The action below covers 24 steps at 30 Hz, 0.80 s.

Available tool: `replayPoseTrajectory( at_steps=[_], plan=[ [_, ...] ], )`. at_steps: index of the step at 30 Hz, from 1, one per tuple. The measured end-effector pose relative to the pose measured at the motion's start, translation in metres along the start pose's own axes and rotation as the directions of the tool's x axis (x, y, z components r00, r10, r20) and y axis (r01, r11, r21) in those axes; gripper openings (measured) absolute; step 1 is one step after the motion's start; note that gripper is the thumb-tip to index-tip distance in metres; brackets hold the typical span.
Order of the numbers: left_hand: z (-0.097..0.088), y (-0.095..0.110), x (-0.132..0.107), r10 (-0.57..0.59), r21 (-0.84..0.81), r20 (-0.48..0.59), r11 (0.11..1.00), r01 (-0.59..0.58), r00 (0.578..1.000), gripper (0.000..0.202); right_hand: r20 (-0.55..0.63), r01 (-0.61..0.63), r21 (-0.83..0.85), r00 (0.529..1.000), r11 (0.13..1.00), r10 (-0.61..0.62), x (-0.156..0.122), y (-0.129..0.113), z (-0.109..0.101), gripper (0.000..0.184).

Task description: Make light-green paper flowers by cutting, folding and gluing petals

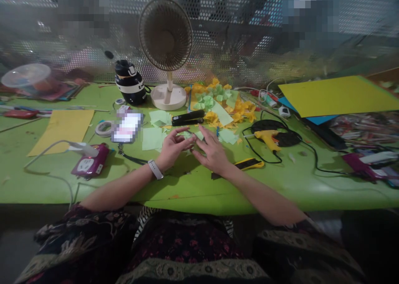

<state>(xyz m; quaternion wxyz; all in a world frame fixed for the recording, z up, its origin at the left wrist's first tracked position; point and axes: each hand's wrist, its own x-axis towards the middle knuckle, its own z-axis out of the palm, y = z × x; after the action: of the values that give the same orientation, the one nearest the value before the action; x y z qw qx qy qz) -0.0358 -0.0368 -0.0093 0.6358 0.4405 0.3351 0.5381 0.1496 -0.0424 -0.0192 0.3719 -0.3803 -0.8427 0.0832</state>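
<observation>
Where the head view looks down at the middle of the frame, we see both hands meeting over a pale green paper piece (190, 138). It is small, thin and light, the same tint as the loose green squares (152, 138) lying just to its left, and it is too small and blurred for us to make out its folds. It sits low over the green table (199, 192), a little above the frame's centre.

The left hand (173, 149), with a white watch (155, 169) at the wrist, comes in from the lower left. Its fingers are curled and its thumb and fingertips close on the left edge of the paper piece. The right hand (213, 151) comes in from the lower right with its fingers loosely spread and nearly flat, their tips resting on the paper's right side.

Bare tabletop lies below the hands, down to the table's near edge. Above them the room is tighter: a black stapler (188, 118) lies just beyond the fingertips, with a heap of yellow and green paper shapes (218, 99) behind it and a fan (166, 47) further back. To the right are a yellow cutter (249, 163) near the right wrist and a yellow glue gun (268, 138) with its black cord. A pink power strip (90, 163) sits well off to the left.
</observation>
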Motion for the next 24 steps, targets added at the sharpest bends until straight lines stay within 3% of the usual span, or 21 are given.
replayPoseTrajectory(
  at_steps=[4, 7, 10, 13, 16, 24],
  plan=[
    [-0.003, -0.002, 0.003, -0.04, -0.016, 0.002, 0.999, 0.04, 0.999, 0.053, -0.048, -0.144, 0.279, 0.985, 0.949, 0.164, 0.003, -0.004, -0.008, 0.04],
    [-0.003, -0.003, 0.004, -0.011, 0.013, 0.007, 1.0, 0.011, 1.0, 0.056, -0.091, -0.303, 0.47, 0.918, 0.829, 0.387, 0.006, -0.006, -0.012, 0.032],
    [0.0, -0.005, 0.002, 0.024, 0.05, 0.02, 0.998, -0.025, 1.0, 0.056, 0.02, -0.464, 0.525, 0.845, 0.714, 0.535, 0.009, -0.008, -0.012, 0.034],
    [0.001, -0.006, 0.0, 0.034, 0.045, 0.039, 0.998, -0.035, 0.999, 0.056, 0.144, -0.512, 0.544, 0.838, 0.665, 0.527, 0.009, -0.011, -0.012, 0.039],
    [0.001, -0.006, 0.0, 0.039, 0.033, 0.05, 0.999, -0.041, 0.998, 0.054, 0.152, -0.488, 0.557, 0.855, 0.672, 0.495, 0.008, -0.011, -0.011, 0.041],
    [0.002, -0.002, 0.0, -0.018, 0.034, 0.028, 0.999, 0.017, 0.999, 0.05, 0.052, -0.321, 0.38, 0.944, 0.867, 0.327, 0.007, -0.009, -0.009, 0.036]
  ],
)
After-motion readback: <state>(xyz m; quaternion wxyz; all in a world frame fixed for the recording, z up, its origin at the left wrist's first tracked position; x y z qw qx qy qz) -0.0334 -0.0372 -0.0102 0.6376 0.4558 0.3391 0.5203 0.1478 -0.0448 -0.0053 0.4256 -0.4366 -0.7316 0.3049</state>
